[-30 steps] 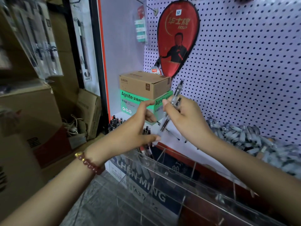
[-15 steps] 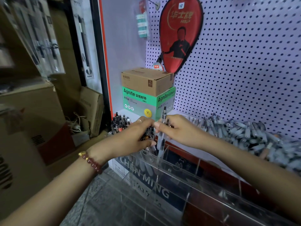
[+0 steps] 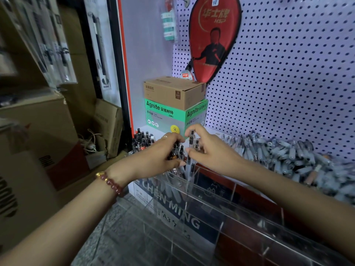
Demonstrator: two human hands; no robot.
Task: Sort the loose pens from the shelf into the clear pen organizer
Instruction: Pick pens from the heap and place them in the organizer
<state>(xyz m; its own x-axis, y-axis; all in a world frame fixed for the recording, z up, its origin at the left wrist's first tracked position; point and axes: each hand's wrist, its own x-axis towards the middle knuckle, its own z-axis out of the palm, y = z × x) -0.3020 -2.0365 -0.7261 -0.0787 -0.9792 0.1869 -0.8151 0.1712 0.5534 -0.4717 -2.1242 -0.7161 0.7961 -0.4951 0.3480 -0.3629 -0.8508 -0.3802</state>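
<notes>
Clear acrylic forms the pen organizer point(image 3: 226, 191), which stands in front of the white shelf point(image 3: 148, 129), its dividers splitting it into compartments; through its walls a printed box below reads "CHEN MING" with a small label "A3". The right hand point(image 3: 211, 152) pinches a clear-barrelled pen point(image 3: 190, 145) between thumb and fingers, holding it almost upright with its lower end inside the far-left compartment, just beside a divider. The left hand point(image 3: 155, 157), with a red bead bracelet point(image 3: 112, 184) on its wrist, curls its fingers around a bunch of pens point(image 3: 177, 150) standing in that same compartment, touching the pen the other hand holds. A heap of loose pens point(image 3: 288, 156) lies on the shelf to the right, against the white pegboard point(image 3: 297, 73). Behind the hands sits a green box point(image 3: 163, 117) printed "Agnite" and "deli", with a plain cardboard box point(image 3: 172, 92) on top. A red paddle cover point(image 3: 213, 39) hangs above, tagged "38".
</notes>
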